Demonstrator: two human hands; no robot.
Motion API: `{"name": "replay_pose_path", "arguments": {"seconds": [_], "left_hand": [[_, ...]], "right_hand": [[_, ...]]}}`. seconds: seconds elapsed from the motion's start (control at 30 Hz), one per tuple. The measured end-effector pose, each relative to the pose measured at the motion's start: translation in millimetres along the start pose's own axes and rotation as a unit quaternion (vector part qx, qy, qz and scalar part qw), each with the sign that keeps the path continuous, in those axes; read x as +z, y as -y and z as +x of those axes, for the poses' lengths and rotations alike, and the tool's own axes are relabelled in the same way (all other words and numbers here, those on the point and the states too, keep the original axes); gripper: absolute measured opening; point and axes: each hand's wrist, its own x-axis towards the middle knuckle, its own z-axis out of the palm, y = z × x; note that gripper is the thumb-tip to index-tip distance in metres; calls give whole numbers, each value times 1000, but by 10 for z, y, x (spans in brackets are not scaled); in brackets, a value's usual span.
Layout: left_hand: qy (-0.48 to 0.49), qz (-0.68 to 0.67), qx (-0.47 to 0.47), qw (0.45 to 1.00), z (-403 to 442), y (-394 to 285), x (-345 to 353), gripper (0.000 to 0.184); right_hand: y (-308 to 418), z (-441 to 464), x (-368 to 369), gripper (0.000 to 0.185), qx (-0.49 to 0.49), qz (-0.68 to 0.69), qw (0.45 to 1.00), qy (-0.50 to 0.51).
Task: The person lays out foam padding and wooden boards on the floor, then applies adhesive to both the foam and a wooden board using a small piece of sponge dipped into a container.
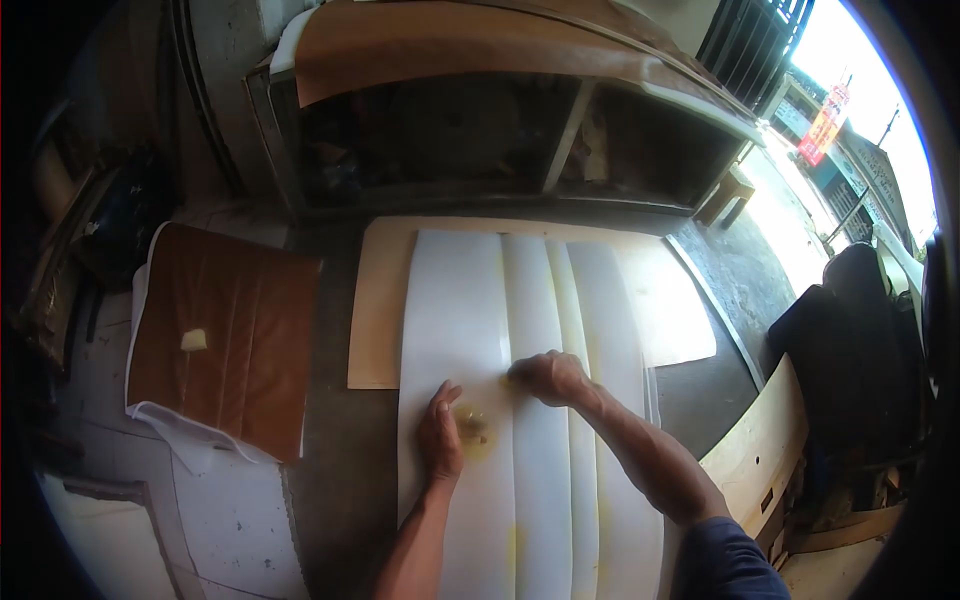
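Note:
A long white foam sheet (455, 300) with raised lengthwise strips and yellowish glue marks lies in front of me. My left hand (440, 435) curves around the left side of what looks like a clear container (477, 432) of yellowish glue over the sheet; its thumb is hard to see. To the right of it, my right hand (555, 378) is closed, knuckles up, against the seam beside the raised strip. A small yellowish pad (512, 377) peeks out at its fingertips, mostly hidden by the hand.
Under the foam sheet is a tan board (377, 330). Brown stitched upholstery (250, 330) lies at left, bearing a small pale yellow block (194, 340). Behind stands a glass-fronted cabinet (575, 135) draped with brown material (400, 45). A plywood piece (765, 440) leans at right.

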Motion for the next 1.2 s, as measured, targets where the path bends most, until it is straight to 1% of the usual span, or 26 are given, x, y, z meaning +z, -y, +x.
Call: {"name": "replay_pose_path", "arguments": {"seconds": [0.1, 0.17, 0.2, 0.27, 0.33, 0.4, 0.43, 0.47, 0.5, 0.53, 0.57, 0.6, 0.63, 0.73, 0.8, 0.83, 0.9, 0.93, 0.97, 1.0, 1.03, 1.07, 1.1, 1.13, 1.17, 1.2], "left_hand": [[3, -6, 18, 1000, 38, 20, -4, 59], [14, -138, -112, 984, 27, -151, -20, 64], [16, -137, -110, 984, 13, -145, -28, 64], [23, -222, -145, 964, 70, -3, -43, 66], [30, -256, -155, 954, 113, 92, -64, 66], [12, -305, -197, 932, 143, 68, -67, 66], [16, -304, -188, 934, 106, 39, -108, 66], [45, -325, -221, 918, 60, 37, -171, 64], [73, -349, -253, 899, 75, -63, -166, 62], [74, -349, -253, 900, 38, -121, -179, 62], [130, -361, -258, 887, -126, -358, -232, 60], [185, -371, -269, 869, -358, -561, -305, 58], [168, -377, -271, 870, -508, -714, -267, 55], [147, -359, -248, 888, -848, -912, -109, 50], [134, -320, -224, 911, -976, -939, -16, 39], [129, -278, -210, 928, -986, -950, -18, 37], [117, -234, -198, 945, -976, -919, -67, 36], [86, -262, -241, 930, -920, -835, -103, 34], [57, -291, -283, 912, -825, -724, -129, 32], [16, -341, -289, 894, -681, -597, -160, 33], [4, -301, -282, 911, -588, -462, -214, 33], [-9, -262, -274, 925, -484, -354, -261, 33], [3, -205, -272, 940, -408, -41, -317, 37], [1, -205, -279, 938, -387, 33, -342, 37], [28, -269, -291, 918, -364, 90, -378, 40], [55, -330, -302, 892, -356, 134, -422, 42]], "right_hand": [[96, -399, 320, 32, -44, 18, 999, -7], [218, -750, 484, 35, -61, 41, 997, -5], [265, -955, 602, 36, -70, 53, 996, -3], [434, -1399, 779, 35, -77, 79, 994, 2], [653, -1910, 908, 34, -76, 103, 991, 35], [795, -2463, 1262, 33, -121, 110, 981, 99], [875, -2684, 1266, 30, -128, 100, 977, 140], [949, -2821, 1227, 28, -135, 89, 970, 179], [951, -2806, 1095, 28, -137, 84, 973, 168], [948, -2804, 944, 25, -96, 162, 980, 72], [977, -2836, 796, 23, -46, 245, 968, -18], [1013, -2764, 579, 21, -53, 249, 957, -138], [1113, -2703, 210, 18, -37, 225, 961, -156], [1253, -2440, 44, 17, -50, 163, 957, -236], [1267, -2253, 184, 18, -33, 107, 976, -188], [1299, -2219, 225, 17, 4, 91, 988, -128], [1271, -2232, 284, 15, -39, 131, 989, -58], [1213, -2227, 262, 15, -53, 162, 985, -9], [1131, -2192, 189, 16, -51, 217, 962, 155], [1039, -2158, 140, 17, -45, 266, 910, 315], [931, -2112, 195, 21, -97, 256, 923, 270], [845, -1987, 215, 27, -69, 219, 953, 200], [647, -1736, 310, 27, -54, 256, 955, 139], [554, -1483, 217, 27, 14, 305, 947, 96], [308, -1110, 369, 26, -11, 307, 952, -5], [241, -835, 255, 26, 26, 271, 961, -54]]}}
